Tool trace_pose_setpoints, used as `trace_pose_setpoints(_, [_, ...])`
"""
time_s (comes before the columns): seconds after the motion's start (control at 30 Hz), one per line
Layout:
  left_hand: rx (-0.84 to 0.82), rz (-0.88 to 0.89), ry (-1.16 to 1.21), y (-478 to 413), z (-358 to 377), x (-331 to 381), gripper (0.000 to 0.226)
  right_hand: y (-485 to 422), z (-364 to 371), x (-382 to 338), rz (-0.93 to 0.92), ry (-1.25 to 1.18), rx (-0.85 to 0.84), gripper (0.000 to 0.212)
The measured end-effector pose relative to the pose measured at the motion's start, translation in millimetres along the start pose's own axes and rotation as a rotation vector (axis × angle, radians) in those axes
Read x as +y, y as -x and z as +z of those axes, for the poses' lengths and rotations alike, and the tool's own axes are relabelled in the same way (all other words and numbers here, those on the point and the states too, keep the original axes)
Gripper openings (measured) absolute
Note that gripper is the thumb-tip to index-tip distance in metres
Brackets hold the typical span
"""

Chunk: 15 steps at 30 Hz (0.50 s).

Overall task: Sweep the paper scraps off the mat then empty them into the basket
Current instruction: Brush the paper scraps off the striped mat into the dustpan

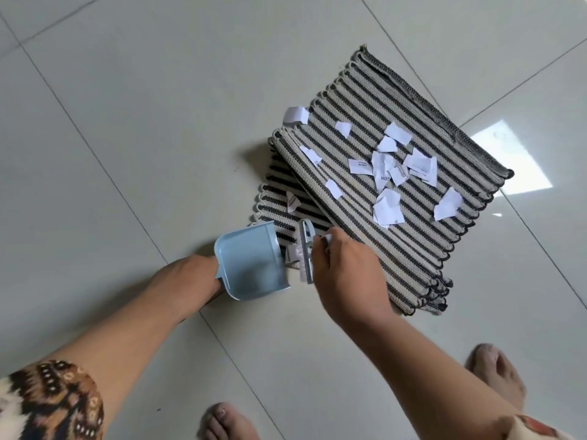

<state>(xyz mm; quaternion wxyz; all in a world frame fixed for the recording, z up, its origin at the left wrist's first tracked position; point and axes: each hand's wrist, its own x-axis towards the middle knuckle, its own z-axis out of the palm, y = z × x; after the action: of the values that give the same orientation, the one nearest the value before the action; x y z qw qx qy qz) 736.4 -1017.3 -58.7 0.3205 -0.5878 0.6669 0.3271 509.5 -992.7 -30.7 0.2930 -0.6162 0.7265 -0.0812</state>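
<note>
Pale tiled floor (158, 122), striped woven mat (397, 217) on it with white torn paper scraps (386, 173) mostly mid-mat. Sweep looks barely begun: left hand (187, 281) closed on the blue dustpan (251, 265) at the mat's near edge, right hand (346, 268) wrapped around a small brush (306, 255). Next: longer strokes toward the pan; no basket visible.

The woven rectangular fabric mat (409, 217) carries narrow stripes of cream alternating with dark charcoal, with a dark grey band along its far edge, and the torn white paper scraps (389, 166) scattered on it show small patches of black print. The small plastic dustpan (251, 265) is pale blue and the little hand brush (306, 249) beside it is grey-blue with whitish bristles. The glossy tiled floor (143, 106) is pale grey-white with thin dark grout lines, and the patterned fabric sleeve (54, 404) is brown, black and cream.
</note>
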Motion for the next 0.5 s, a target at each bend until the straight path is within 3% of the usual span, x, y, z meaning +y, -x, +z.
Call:
trace_pose_setpoints(0.2, [0.029,0.008,-0.013,-6,7,-4,0.013,-6,-11,5,0.017,0.059,-0.022,0.029])
trace_pose_setpoints(0.37, [0.055,-0.008,0.025,-6,16,-7,0.016,-3,-5,-12,-0.026,-0.094,-0.063,0.031])
trace_pose_setpoints(0.5, [0.057,-0.018,0.025,-9,18,-7,0.016,-3,-13,-1,0.004,0.035,0.006,0.026])
